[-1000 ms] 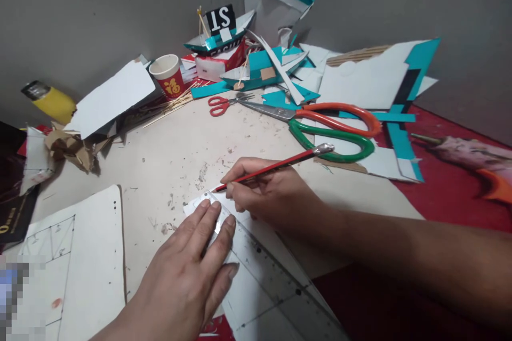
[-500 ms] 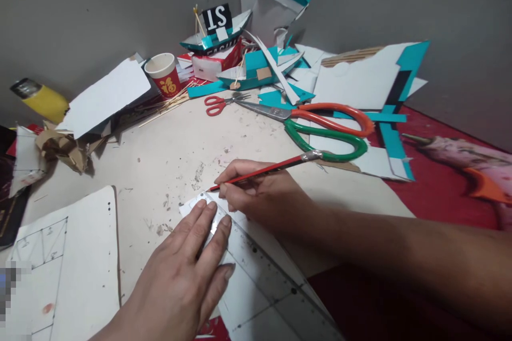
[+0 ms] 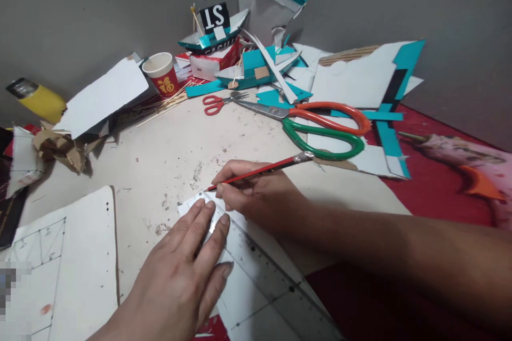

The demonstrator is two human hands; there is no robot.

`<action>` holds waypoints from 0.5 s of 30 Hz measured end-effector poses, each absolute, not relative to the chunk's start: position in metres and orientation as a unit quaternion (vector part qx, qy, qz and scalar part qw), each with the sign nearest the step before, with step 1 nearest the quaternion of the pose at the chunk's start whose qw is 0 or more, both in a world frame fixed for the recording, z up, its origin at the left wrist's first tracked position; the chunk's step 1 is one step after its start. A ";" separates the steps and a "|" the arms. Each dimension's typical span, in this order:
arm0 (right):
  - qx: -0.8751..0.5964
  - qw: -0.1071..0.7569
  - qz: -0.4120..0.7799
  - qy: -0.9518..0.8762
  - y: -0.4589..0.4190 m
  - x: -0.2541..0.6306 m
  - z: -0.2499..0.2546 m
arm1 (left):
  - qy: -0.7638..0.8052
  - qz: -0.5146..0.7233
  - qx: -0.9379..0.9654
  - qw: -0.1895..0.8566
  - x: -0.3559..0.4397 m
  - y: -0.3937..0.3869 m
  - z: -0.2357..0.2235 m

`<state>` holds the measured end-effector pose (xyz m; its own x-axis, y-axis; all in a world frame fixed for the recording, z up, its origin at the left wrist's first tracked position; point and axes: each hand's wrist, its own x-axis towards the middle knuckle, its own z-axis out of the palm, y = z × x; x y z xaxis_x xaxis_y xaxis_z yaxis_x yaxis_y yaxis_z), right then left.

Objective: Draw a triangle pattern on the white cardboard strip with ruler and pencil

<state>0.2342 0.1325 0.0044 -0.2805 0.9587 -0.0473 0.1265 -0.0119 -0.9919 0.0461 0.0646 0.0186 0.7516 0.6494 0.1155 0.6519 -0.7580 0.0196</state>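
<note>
My left hand (image 3: 180,269) lies flat, its fingers stretched out and pressing a clear ruler (image 3: 262,258) against a white sheet (image 3: 244,303) with drawn lines and dots. Between thumb and fingers, my right hand (image 3: 266,194) grips a red and black pencil (image 3: 262,171). The pencil's point rests at the far end of the ruler, along its right edge. Part of the ruler is hidden under my left fingers, and the sheet's right side is in the shadow of my right arm.
Large scissors (image 3: 324,130) with orange and green handles lie beyond my right hand, near small red scissors (image 3: 214,104). Two model boats (image 3: 256,70), a paper cup (image 3: 160,77) and card scraps line the back. Left stands a marked card (image 3: 90,256); right, a glue gun (image 3: 460,154).
The whole view has shifted very slightly left. Both hands, the ruler and the pencil keep nearly the same places; the pencil's back end leans a little lower left.
</note>
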 end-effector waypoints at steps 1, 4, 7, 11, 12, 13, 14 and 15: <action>-0.462 0.382 0.541 -0.590 0.133 0.234 0.004 | -0.348 -0.057 -0.936 0.010 0.046 0.065 0.019; -0.463 0.374 0.542 -0.593 0.133 0.235 0.004 | -0.348 -0.056 -0.936 0.011 0.045 0.064 0.019; -0.468 0.371 0.533 -0.600 0.133 0.235 0.005 | -0.348 -0.051 -0.936 0.013 0.045 0.064 0.019; -0.472 0.375 0.527 -0.599 0.134 0.235 0.007 | -0.348 -0.052 -0.936 0.013 0.045 0.064 0.020; -0.470 0.377 0.528 -0.599 0.134 0.235 0.008 | -0.347 -0.052 -0.936 0.012 0.045 0.064 0.020; -0.467 0.379 0.529 -0.599 0.134 0.235 0.008 | -0.347 -0.052 -0.936 0.011 0.045 0.064 0.020; -0.463 0.381 0.531 -0.599 0.134 0.235 0.009 | -0.347 -0.052 -0.936 0.011 0.046 0.064 0.020; -0.462 0.383 0.531 -0.598 0.134 0.235 0.009 | -0.347 -0.051 -0.936 0.010 0.046 0.064 0.020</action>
<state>0.2353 0.1344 0.0091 -0.2807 0.9593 -0.0324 0.1459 0.0093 -0.9893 0.0459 0.0642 0.0201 0.7534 0.6495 0.1028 0.6515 -0.7584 0.0168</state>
